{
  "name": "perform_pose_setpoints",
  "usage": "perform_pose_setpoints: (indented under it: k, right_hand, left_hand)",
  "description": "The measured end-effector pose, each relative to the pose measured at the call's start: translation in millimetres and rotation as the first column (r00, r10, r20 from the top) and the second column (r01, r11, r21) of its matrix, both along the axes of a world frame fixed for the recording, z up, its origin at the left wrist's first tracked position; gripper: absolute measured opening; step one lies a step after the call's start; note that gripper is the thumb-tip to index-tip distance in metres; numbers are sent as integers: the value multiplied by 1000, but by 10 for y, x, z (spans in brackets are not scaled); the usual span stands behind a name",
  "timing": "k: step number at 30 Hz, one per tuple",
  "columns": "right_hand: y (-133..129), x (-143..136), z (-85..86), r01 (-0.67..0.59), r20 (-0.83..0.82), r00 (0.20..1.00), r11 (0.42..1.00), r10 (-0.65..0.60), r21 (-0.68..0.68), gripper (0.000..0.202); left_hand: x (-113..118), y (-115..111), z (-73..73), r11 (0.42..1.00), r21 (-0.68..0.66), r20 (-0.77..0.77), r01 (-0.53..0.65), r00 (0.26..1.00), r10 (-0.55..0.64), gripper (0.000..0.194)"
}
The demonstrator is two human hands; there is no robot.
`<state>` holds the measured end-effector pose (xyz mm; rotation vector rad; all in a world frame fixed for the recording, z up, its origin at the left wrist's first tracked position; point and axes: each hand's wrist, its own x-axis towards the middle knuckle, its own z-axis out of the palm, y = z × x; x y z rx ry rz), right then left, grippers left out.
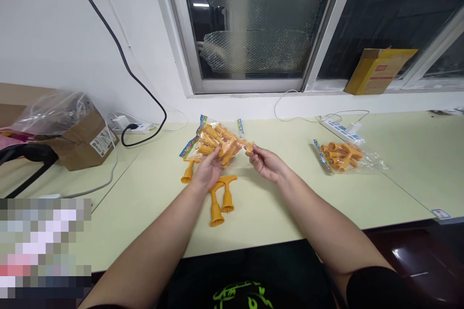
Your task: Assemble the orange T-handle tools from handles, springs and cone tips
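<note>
Right hand (pixel 266 161) pinched, thumb and fingertips together on the end of a yellow piece (pixel 247 147) at the right side of a clear bag (pixel 217 142); cannot tell whether film lies between. Left hand (pixel 209 170) closed on the bag's near side, thumb on top, fingers mostly hidden beneath. Bag sits between the hands, over the table (pixel 275 212), full of yellow bell-shaped pieces with T-shaped handles; blue printed header (pixel 190 148) on its left. Small printed strip (pixel 240 128) just behind. Loose on the table: one bell (pixel 187 172) left of the left hand, two more nearer the body, a front bell (pixel 216 215) and a neighbouring bell (pixel 227 201), mouths toward the wearer. Well off to the right, a second bag (pixel 340 157) of like pieces, lying flat, near a white power strip (pixel 339 129). Far left, cardboard box (pixel 78 142) with plastic film on top, black cable (pixel 119 50) running down the wall beside it. Yellow carton (pixel 380 71) leaning at the window (pixel 253 53).
</note>
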<state>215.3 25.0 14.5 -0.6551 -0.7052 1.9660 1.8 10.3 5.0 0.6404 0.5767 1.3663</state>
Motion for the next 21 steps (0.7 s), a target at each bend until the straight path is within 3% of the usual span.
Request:
perform_pose_setpoints:
  k: [3, 5, 8, 11, 14, 18, 21]
  right_hand:
    - [-3, -19, -28, -78, -14, 997, 996, 78, -32, 26]
    - [-34, -36, -38, -69, 56, 996, 994, 65, 80, 30]
    - [-86, -82, -44, -31, 191, 981, 946, -33, 324, 36]
    - [-100, -136, -50, 85, 250, 945, 898, -209, 431, 38]
    - [-86, -169, -51, 203, 223, 932, 921, -286, 333, 40]
    - [-76, -186, -68, 88, 236, 964, 985, -121, 147, 32]
    - [-74, -188, -89, 51, 378, 915, 971, -139, 233, 36]
  left_hand:
    - [-6, 2, 0, 1000, 15, 35, -14, 999, 13, 26]
    - [-11, -2, 8, 1000, 2, 42, 1, 999, -1, 29]
    - [-6, -6, 11, 1000, -20, 31, 16, 999, -16, 37]
    - [19, -3, -18, 1000, 16, 9, -13, 1000, 13, 42]
    - [46, 2, -68, 998, 36, -50, -47, 998, 49, 40]
    - [70, 4, -119, 999, 33, -124, -43, 991, 47, 35]
    - [87, -1, -118, 998, 27, -134, -48, 990, 51, 32]
